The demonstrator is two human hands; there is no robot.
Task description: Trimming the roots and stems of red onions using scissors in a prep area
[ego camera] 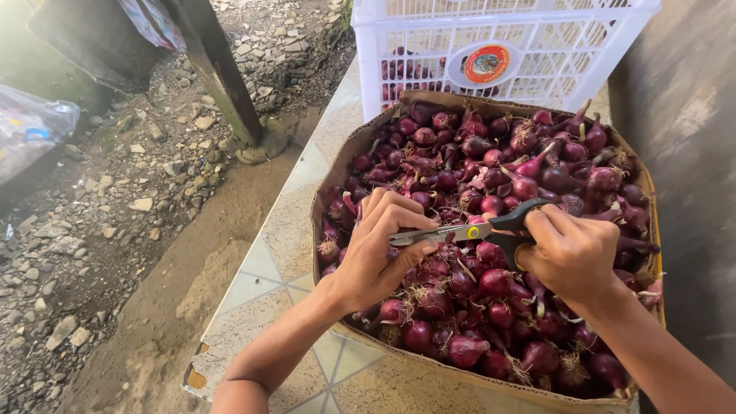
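Where the two forearms enter from the near edge, they extend over a tiled table [268, 276] that carries a shallow cardboard box [337, 165]. The box is filled with small red onions [491, 307], many with dried roots and stalk ends attached.

The left hand [376, 257] is positioned over the left-centre of the box. Its fingers are curled closed around a small item at the scissor blades; the item itself is hidden by the fingers and cannot be identified with certainty. The left thumb rests just beside the blade tips.

The right hand [571, 257] is positioned over the right-centre of the box. It is closed on the black handles of a pair of scissors [468, 230], with fingers through the loops. The metal blades point left toward the left hand and appear nearly shut, with a yellow pivot visible at mid-length. The scissors are held above the onion pile, between the two hands.

Beyond the box, touching its far edge, stands a white plastic lattice crate [537, 46] with more red onions visible through its openings.

To the left of the table lies bare ground with gravel and stones [115, 207]. A dark slanted post [218, 73] rises from that ground, well apart from the box.
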